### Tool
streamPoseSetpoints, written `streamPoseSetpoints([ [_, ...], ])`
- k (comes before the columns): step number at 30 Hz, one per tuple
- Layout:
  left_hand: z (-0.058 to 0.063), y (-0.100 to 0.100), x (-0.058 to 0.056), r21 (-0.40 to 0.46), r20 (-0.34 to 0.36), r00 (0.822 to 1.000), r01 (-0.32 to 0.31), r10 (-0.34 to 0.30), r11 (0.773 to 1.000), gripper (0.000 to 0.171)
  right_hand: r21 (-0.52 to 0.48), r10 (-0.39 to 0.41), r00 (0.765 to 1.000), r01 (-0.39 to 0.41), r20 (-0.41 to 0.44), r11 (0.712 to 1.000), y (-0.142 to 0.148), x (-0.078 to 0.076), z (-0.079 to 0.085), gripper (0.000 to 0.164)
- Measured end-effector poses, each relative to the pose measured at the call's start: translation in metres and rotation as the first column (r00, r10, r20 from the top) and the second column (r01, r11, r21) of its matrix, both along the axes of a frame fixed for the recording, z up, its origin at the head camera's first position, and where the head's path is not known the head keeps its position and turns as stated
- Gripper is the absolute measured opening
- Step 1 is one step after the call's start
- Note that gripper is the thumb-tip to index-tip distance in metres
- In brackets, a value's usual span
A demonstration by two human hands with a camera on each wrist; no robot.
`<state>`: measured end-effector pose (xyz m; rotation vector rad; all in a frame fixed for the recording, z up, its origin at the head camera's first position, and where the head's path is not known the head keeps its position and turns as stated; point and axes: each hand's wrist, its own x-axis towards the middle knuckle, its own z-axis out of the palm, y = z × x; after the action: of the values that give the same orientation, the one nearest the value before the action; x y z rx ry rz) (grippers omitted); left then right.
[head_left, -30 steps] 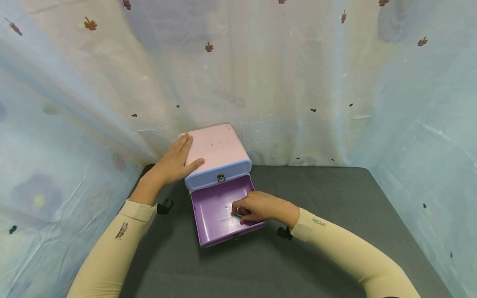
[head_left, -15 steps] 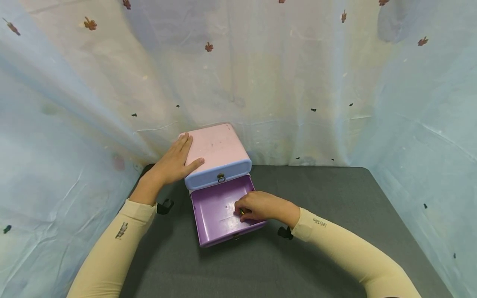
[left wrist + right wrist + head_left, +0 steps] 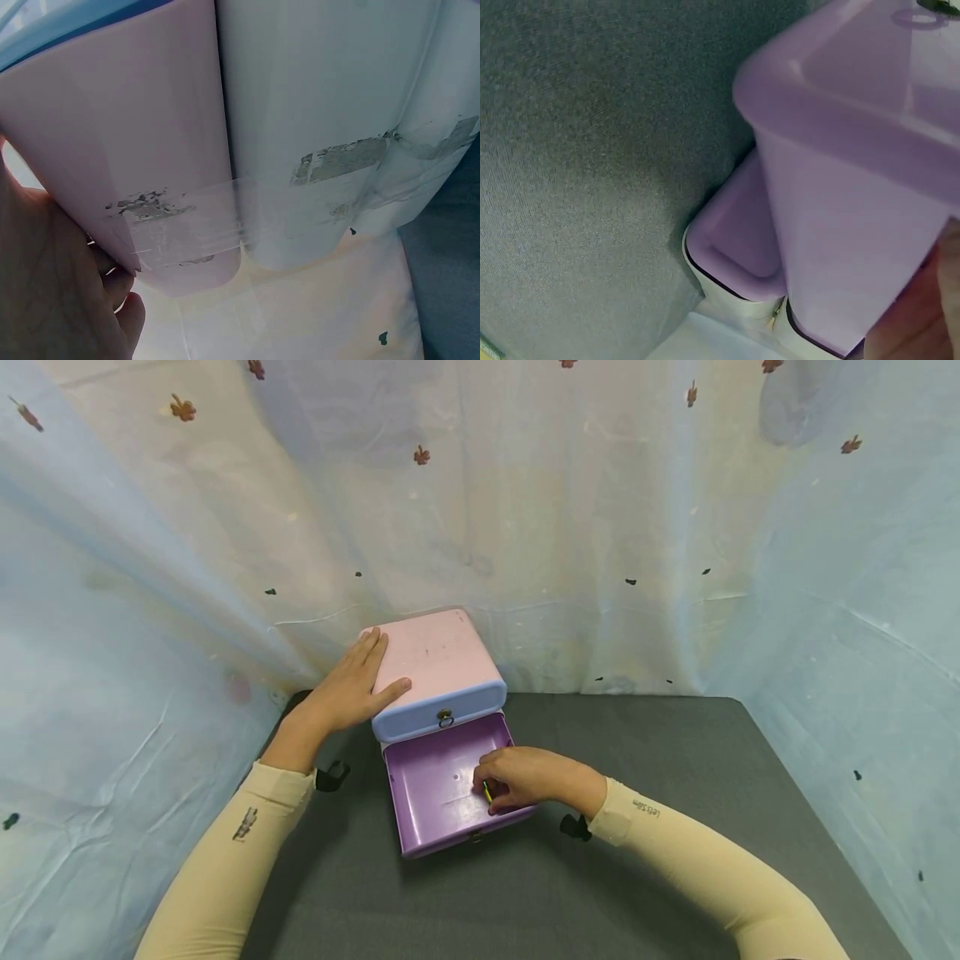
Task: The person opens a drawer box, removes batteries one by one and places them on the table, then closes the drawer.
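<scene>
A small drawer cabinet stands on the table, with a pink top tier [image 3: 442,652] and a blue drawer front [image 3: 412,720]. Spread across the left part of the pink top is my left hand [image 3: 347,687], fingers and thumb extended. Below the blue front, a purple drawer [image 3: 423,802] is pulled out. My right hand [image 3: 538,777] reaches over its right side and pinches a small, thin yellow-green object [image 3: 487,792]; its kind cannot be made out, since the fingers cover most of it. In the right wrist view, my hand [image 3: 919,319] shows only at the lower right edge.
Under the pulled-out drawer, another purple drawer front [image 3: 739,232] sits pushed in. Clear tape and silvery patches [image 3: 345,161] cross the cabinet's side. Grey cloth [image 3: 637,752] covers the table, and a patterned curtain [image 3: 570,527] hangs close behind the cabinet.
My right hand has shifted very slightly to the right inside the drawer. The small object has turned in its fingers and shows more yellow. My left hand stays put.
</scene>
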<state>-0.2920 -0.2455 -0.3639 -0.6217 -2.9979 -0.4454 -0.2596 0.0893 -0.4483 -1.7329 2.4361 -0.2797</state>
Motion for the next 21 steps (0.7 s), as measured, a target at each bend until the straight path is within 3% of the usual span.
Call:
streamPoseSetpoints([
  [10,-0.0001,0.0003,-0.0005,0.000,-0.003,1.000,-0.002,0.002,1.000,0.102,-0.040,-0.033,0.999,0.035,0.042,0.999,-0.0010,0.0008,-0.0011,0.046],
  [17,-0.0005,-0.0005,-0.0011,0.003,-0.001,1.000,-0.004,0.004,1.000,0.102,-0.059,-0.050,0.994,0.045,-0.101,0.997,-0.0005,-0.0001,-0.0021,0.047],
  [21,-0.0008,-0.0006,-0.0016,0.004,-0.001,1.000,-0.005,0.005,1.000,0.102,-0.048,-0.078,0.987,0.072,-0.137,0.996,0.0008,0.0000,-0.0043,0.046],
])
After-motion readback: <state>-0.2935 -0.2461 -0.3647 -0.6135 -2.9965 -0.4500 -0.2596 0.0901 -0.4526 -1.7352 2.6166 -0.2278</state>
